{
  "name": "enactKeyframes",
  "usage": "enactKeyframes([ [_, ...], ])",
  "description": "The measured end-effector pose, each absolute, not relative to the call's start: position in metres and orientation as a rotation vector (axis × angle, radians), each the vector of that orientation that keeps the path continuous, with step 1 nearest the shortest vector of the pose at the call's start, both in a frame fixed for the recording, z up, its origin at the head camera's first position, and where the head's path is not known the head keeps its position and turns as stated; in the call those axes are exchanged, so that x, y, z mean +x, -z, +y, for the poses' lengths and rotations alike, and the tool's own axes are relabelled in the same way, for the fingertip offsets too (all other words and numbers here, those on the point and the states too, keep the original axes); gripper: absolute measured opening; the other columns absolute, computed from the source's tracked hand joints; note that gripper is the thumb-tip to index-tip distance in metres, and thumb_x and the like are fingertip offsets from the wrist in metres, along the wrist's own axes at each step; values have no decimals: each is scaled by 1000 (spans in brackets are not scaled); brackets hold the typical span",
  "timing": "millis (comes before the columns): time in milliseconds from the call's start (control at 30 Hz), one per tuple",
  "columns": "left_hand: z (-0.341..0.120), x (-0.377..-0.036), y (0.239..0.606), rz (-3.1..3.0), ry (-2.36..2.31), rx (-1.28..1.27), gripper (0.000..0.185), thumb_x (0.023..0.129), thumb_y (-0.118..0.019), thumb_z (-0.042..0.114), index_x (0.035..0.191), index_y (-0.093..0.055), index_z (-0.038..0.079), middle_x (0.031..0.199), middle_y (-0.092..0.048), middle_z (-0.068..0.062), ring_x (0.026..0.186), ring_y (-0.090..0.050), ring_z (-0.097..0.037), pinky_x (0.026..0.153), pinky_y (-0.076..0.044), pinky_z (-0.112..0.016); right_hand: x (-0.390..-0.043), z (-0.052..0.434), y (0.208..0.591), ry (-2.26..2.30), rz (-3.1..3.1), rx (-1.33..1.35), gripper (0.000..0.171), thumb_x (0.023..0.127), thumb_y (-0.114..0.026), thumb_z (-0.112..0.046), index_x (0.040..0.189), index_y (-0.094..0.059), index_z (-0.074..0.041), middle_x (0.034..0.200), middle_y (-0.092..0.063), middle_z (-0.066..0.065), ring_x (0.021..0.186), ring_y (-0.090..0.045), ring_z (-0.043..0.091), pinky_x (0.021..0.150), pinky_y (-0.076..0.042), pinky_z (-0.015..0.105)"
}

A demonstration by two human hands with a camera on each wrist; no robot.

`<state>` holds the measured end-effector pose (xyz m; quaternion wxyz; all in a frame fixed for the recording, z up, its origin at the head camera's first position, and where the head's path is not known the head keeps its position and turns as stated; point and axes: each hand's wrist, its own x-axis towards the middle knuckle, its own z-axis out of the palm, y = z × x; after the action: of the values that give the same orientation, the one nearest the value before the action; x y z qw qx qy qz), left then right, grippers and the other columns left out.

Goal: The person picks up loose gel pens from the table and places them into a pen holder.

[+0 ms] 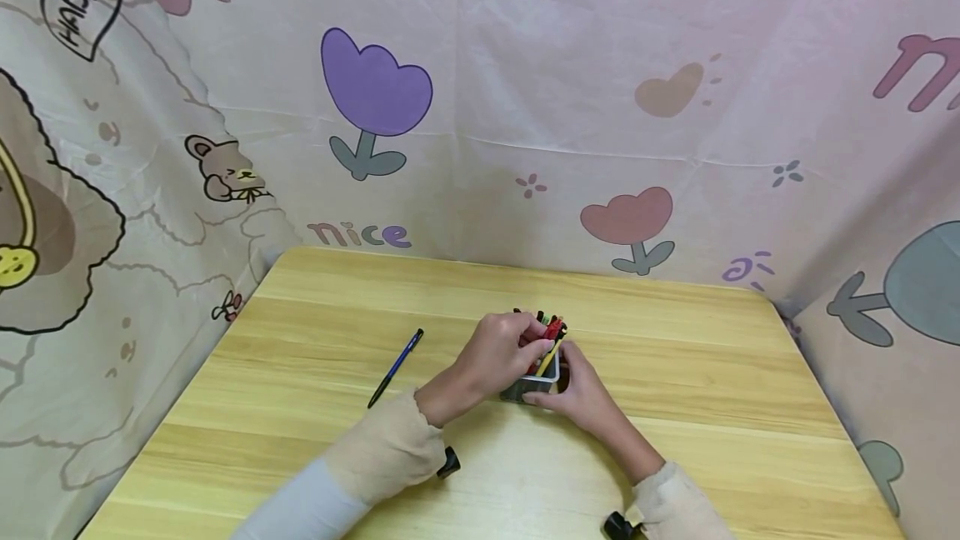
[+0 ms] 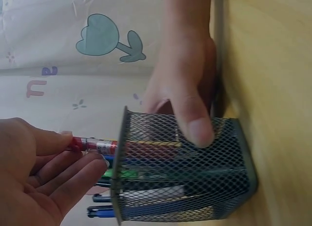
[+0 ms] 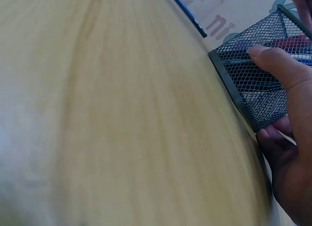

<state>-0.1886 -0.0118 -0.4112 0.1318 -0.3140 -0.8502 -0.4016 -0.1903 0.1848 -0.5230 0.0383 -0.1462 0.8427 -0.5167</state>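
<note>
A dark mesh pen holder (image 1: 525, 392) stands upright on the table, filled with several pens. My right hand (image 1: 585, 397) holds it from the right, with the thumb across the near mesh side (image 2: 229, 160). Over its top, my left hand (image 1: 487, 361) pinches the end of a red pen (image 2: 102, 146) between thumb and finger. The lower part of that pen is inside the holder. A yellow pen (image 1: 549, 359) leans beside it, and green and blue pens show through the mesh in the left wrist view. In the right wrist view the left hand is mostly cut off.
To the left of the holder, a blue pen (image 1: 396, 367) lies on the wooden table (image 1: 300, 440). A patterned cloth (image 1: 510, 90) hangs behind the table and along both sides. Black wrist devices sit at both sleeves.
</note>
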Motion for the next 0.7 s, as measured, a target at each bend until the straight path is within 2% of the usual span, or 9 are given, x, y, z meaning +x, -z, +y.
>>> enactKeyframes([
  [167,-10,-189,420,-2492,1133,-926,7,92,-78,10,93,-76,2,82,-78,-6,70,-72,-9,62,-52,-8,-190,185,524,1589,2595,-447,76,73,-95,-36,131,-50,-15,120,-64,9,102,-64,17,82,-59,25],
  [433,-7,-190,427,-2545,1092,-916,8,92,-78,10,93,-75,3,82,-78,-5,71,-73,-10,62,-51,-7,-190,185,525,1630,2575,-507,80,74,-95,-34,138,-50,-17,128,-64,8,108,-65,16,89,-59,25],
  [700,-4,-193,430,-2575,1057,-906,8,91,-80,12,92,-76,5,85,-80,-5,74,-75,-10,64,-52,-7,-190,184,523,1600,2625,-513,81,73,-95,-37,138,-51,-18,127,-65,6,109,-65,17,90,-58,25],
])
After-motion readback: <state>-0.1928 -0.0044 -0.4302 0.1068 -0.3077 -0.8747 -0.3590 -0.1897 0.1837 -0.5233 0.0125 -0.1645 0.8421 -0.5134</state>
